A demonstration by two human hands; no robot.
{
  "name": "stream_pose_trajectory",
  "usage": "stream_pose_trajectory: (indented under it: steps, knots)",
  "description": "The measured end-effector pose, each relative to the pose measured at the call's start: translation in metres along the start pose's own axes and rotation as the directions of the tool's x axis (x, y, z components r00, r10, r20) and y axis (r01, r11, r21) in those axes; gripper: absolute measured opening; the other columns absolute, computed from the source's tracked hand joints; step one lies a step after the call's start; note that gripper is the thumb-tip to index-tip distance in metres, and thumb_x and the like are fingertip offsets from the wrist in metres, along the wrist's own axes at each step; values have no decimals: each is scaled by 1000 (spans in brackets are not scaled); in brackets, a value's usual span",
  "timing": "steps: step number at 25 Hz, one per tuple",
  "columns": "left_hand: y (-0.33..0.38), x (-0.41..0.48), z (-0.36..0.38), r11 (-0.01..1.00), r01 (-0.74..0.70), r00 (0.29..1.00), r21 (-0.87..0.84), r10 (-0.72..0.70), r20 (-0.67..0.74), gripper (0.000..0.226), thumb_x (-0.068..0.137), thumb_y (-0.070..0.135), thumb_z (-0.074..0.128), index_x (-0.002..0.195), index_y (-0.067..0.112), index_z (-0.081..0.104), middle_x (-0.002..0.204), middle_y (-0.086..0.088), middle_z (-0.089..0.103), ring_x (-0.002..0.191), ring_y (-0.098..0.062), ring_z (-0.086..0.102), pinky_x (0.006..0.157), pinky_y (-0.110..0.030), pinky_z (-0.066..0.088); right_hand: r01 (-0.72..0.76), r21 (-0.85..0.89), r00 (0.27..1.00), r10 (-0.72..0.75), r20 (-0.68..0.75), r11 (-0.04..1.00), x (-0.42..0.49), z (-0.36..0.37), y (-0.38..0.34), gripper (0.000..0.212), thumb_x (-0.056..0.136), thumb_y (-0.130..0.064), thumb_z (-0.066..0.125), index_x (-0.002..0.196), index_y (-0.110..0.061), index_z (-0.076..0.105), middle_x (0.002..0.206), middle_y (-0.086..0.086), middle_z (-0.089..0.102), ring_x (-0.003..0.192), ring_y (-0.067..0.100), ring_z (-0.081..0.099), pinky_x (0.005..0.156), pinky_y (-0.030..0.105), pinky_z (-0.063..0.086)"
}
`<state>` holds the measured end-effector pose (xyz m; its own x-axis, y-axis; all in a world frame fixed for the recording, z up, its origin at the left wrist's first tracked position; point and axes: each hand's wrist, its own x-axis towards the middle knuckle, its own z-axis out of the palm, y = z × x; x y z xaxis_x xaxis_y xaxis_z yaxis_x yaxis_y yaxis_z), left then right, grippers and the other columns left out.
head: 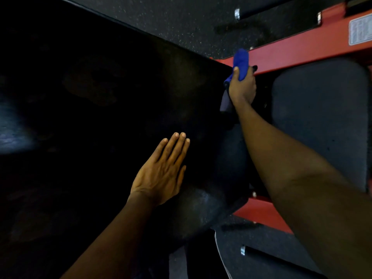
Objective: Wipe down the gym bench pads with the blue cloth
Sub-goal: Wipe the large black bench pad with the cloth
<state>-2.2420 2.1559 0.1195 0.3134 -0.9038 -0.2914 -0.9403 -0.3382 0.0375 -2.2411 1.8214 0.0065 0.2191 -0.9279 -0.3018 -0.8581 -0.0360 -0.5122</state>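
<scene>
A large black back pad (96,93) fills the left and middle of the head view. A smaller dark seat pad (322,117) lies to its right. My left hand (161,170) rests flat on the back pad near its right end, fingers straight and together. My right hand (242,87) grips the blue cloth (240,61) at the far right corner of the back pad. The cloth bunches above my fingers and a tail hangs below my hand along the pad's end. The surface under the cloth is hidden.
The red steel frame (298,49) of the bench runs behind and under the pads, with a white label (360,30) at the top right. Black bars with chrome ends (237,14) lie on the speckled rubber floor (181,23).
</scene>
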Motion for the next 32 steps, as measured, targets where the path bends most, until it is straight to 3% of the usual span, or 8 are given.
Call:
stream_pose_trajectory:
  steps: [3,6,8,10,12,15,24,32]
  knots:
    - [0,0,1,1000,1,1000,-9,-1,-9,71,106,41,17,159,1,-8,168,-20,-10,156,-33,-9,125,-45,-11,180,-37,984,-180,6,983,-11,5,-25,49,102,-51,47,139,-20,54,135,11,60,122,32,59,94,37,44]
    - [-1,0,2,1000,-1,1000,-17,0,-19,71,105,39,19,160,1,-5,168,-20,-6,157,-32,-4,126,-46,-7,496,22,859,-494,137,868,-31,11,-54,47,101,-54,49,139,-26,55,134,5,60,117,22,60,90,33,45]
    - [-1,1,0,999,-2,1000,-42,1,-14,70,106,39,18,160,1,-5,168,-20,-7,157,-32,-5,126,-46,-6,560,30,812,-556,177,828,-19,7,-53,48,101,-56,49,137,-25,56,130,4,62,110,15,59,85,28,43]
    - [0,1,0,1000,-7,1000,-28,7,-7,71,106,40,16,159,1,-9,168,-20,-10,157,-32,-8,126,-46,-8,480,-7,871,-475,127,877,11,0,-27,47,100,-56,48,128,-21,59,124,8,66,109,22,62,80,27,39]
    - [-1,2,0,999,3,1000,-32,-4,-8,71,105,41,15,159,1,-9,168,-20,-11,157,-32,-9,126,-46,-8,276,-37,961,-274,46,961,31,-4,9,50,99,-55,49,129,-17,59,126,12,66,114,32,62,84,32,42]
    - [-1,2,0,1000,1,1000,-19,0,15,71,105,41,14,160,2,-9,168,-19,-11,157,-31,-9,126,-46,-5,38,-57,999,-38,-7,998,22,-4,52,52,101,-55,48,136,-17,53,132,16,63,121,37,60,94,38,44]
    - [-1,0,-6,999,-20,999,38,18,46,71,104,42,9,158,2,-14,167,-20,-15,156,-31,-13,127,-47,-5,-41,36,995,44,-90,999,-185,-15,137,49,102,-49,52,139,-17,52,132,14,60,118,36,60,92,40,46]
    - [-2,0,4,993,-36,999,109,35,13,70,104,43,7,160,3,-7,169,-17,-8,157,-30,-7,127,-46,-2,-146,5,979,145,-146,989,-104,-12,133,48,101,-53,47,134,-19,51,130,14,64,118,38,61,94,42,46]
